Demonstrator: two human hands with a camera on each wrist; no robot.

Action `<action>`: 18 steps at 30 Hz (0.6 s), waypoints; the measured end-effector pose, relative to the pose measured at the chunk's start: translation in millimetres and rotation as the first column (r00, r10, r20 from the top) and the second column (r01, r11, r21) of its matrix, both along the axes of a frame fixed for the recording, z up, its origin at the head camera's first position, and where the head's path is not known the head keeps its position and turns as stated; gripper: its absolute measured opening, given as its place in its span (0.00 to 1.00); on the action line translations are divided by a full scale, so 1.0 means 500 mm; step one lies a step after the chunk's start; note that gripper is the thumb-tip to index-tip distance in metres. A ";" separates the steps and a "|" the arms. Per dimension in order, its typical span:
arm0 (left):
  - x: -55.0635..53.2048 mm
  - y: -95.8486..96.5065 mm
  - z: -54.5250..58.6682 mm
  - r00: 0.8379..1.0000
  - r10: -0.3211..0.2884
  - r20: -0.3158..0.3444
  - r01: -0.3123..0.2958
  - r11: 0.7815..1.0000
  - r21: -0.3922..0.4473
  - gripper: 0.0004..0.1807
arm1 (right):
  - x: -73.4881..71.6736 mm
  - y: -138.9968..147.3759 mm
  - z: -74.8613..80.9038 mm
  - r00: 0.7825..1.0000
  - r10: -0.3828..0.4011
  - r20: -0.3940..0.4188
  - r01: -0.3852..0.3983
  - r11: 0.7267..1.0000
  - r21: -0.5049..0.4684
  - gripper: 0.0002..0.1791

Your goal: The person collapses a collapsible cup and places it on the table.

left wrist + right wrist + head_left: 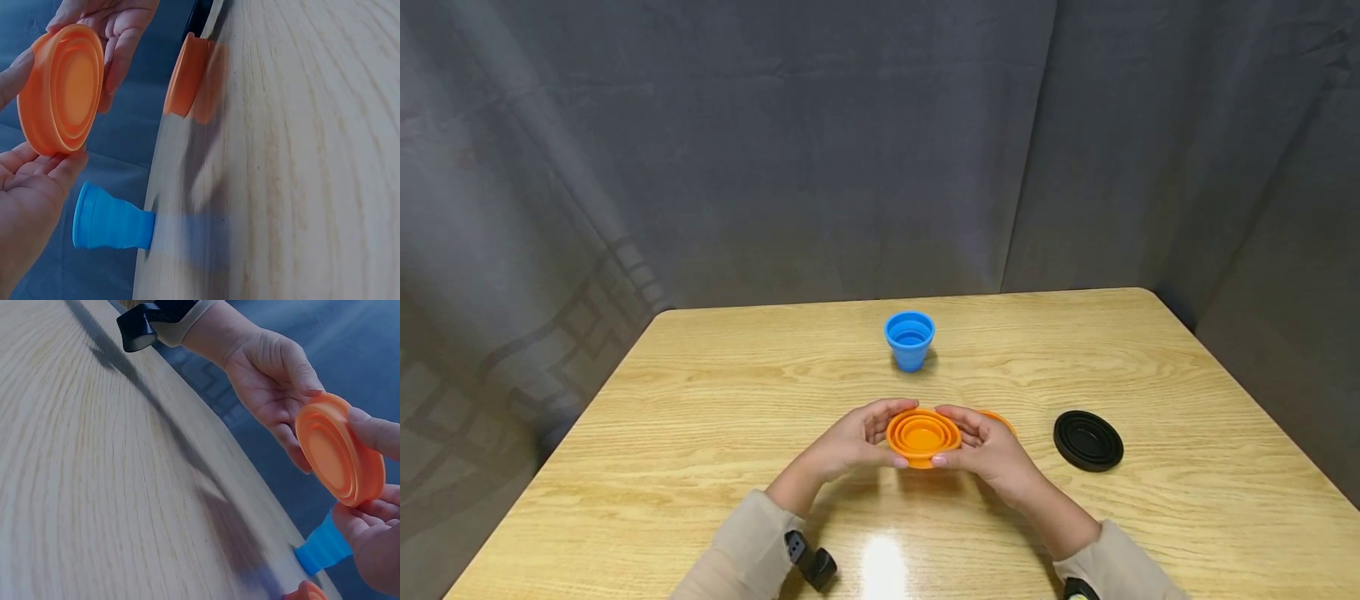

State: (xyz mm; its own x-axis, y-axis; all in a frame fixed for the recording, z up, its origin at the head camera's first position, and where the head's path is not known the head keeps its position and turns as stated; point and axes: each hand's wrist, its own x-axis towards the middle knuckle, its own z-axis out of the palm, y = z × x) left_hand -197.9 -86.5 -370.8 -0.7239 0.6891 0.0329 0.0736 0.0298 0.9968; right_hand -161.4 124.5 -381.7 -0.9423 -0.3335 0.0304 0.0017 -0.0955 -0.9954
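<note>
A flattened orange collapsible cup [922, 435] is held above the table between both hands, its ringed inside facing up. The left hand [859, 438] grips its left side, thumb at the near rim and fingers around the far side. On the opposite side the right hand [991, 452] pinches the rim in the same way. Both wrist views show the cup's underside raised well off the wood. Behind the right hand lies a second orange flattened cup [186, 75], mostly hidden in the head view. Farther back stands a blue collapsible cup [910, 342], extended and upright.
A black flattened cup [1087, 440] lies on the wooden table [715, 400] to the right. Grey curtains [850, 150] hang behind the table and along its sides. A black wrist camera [812, 560] juts from the left sleeve.
</note>
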 end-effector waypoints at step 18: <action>-0.008 0.011 0.018 0.974 0.050 -0.223 -0.107 0.962 -0.253 0.40 | -0.021 -0.001 0.008 0.998 0.037 -0.053 -0.033 0.997 0.074 0.38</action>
